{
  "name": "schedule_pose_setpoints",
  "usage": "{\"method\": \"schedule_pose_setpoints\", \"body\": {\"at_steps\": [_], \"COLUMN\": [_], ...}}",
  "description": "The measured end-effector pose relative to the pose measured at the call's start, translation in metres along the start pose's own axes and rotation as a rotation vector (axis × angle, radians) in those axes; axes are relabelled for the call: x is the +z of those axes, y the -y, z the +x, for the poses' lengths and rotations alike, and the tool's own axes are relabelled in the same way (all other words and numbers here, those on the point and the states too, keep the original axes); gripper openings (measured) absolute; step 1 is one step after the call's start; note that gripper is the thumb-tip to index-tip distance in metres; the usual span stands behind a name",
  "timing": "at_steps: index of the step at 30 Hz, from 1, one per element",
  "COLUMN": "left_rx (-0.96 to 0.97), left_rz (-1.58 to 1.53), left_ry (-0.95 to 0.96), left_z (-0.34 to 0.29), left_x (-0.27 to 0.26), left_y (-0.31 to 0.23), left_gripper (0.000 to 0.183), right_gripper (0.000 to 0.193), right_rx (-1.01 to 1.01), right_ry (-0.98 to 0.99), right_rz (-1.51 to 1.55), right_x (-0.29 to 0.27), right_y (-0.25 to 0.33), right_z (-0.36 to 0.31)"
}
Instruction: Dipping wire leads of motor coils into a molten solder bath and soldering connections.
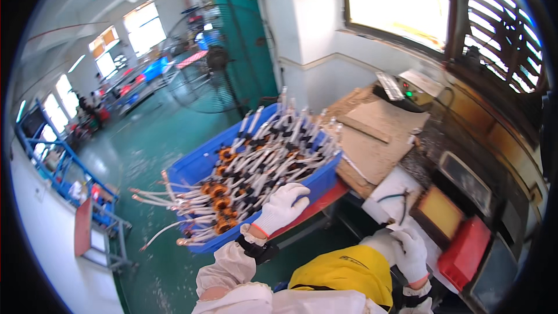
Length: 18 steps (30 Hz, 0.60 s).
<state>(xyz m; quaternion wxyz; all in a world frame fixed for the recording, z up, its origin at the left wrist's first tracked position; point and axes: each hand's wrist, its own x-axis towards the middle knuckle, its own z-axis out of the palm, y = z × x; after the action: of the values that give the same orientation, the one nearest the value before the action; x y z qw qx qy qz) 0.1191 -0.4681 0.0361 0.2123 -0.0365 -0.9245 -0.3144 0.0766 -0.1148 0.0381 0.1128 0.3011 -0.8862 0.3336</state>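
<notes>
My left hand, in a white glove, is over the near edge of a blue bin. Its fingers are stretched out, apart from the thumb, and nothing shows in them. Heaped in the bin are many white-sleeved wire leads with black parts and copper-coloured ring coils; several leads stick out over the left side. My right hand, also gloved, is at the white board on the right with its fingers curled. A thin dark wire lies on that board and runs down toward its fingertips; whether they grip it is hidden.
Right of the board are a yellowish block in a dark frame, a red container and a dark-framed tray. A control box with lights stands behind a brown board. A large fan stands beyond the bin.
</notes>
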Motion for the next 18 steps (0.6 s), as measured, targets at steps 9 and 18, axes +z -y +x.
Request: {"method": "schedule_pose_setpoints", "body": {"at_steps": [9,18], "left_rx": [-0.430,-0.250], "left_rz": [0.159,0.216], "left_ry": [-0.122,-0.249], "left_z": [-0.110,-0.090], "left_x": [-0.054,-0.058], "left_y": [-0.006,-0.027], "left_gripper": [0.019,0.014], "right_gripper": [0.015,0.021], "right_rx": [-0.102,-0.221], "right_ry": [0.107,-0.117], "right_rz": [0.169,0.175], "right_x": [0.024,-0.038], "right_y": [-0.009,0.003], "right_z": [0.009,0.019]}}
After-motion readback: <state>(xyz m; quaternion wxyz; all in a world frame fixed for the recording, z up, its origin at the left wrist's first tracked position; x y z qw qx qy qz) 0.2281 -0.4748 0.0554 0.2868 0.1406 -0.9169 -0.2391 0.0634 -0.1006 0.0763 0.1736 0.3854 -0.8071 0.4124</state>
